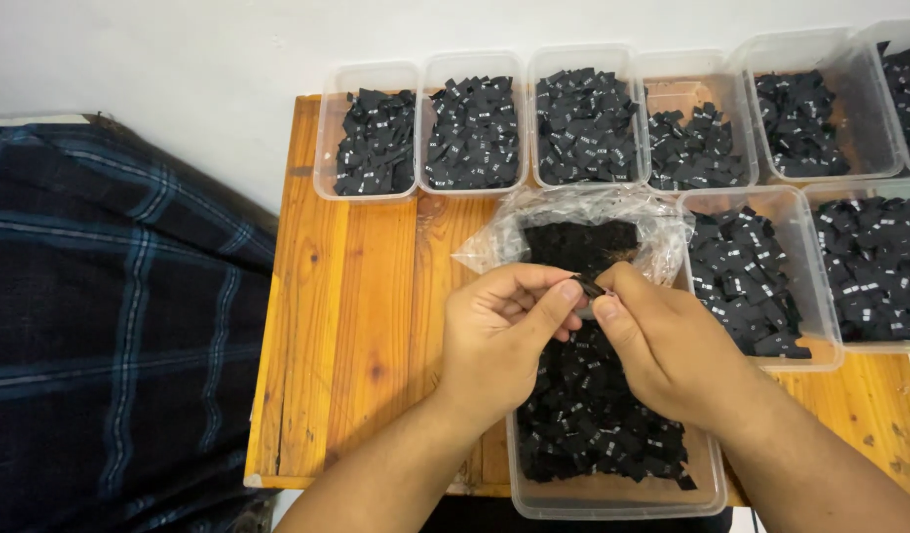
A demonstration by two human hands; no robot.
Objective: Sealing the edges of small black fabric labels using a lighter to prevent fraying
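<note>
Both hands met over the middle of the orange wooden bench [366,326]. Left hand [499,336] & right hand [662,350] pinched one small black fabric label [587,288] between thumb & forefinger tips, fingers pressed together on it, held just above the clear plastic tub nearest the person [613,498].

Progress, judging by how things lay: that near tub was still heaped w/ loose black labels, and a crinkled clear plastic bag [573,212] just behind the hands held more, so plenty looked unsorted. The row of clear tubs along the wall [371,138] and two more tubs on the right [746,276] each already had a fair layer of labels, so a good part seemed done.

Hard to tell: white marks on the labels too small to make out, so what set one tub apart from another wasn't clear. Far-right tubs were cut off by the frame edge. A dark blue plaid cloth [110,316] covered whatever lay left of the bench.
</note>
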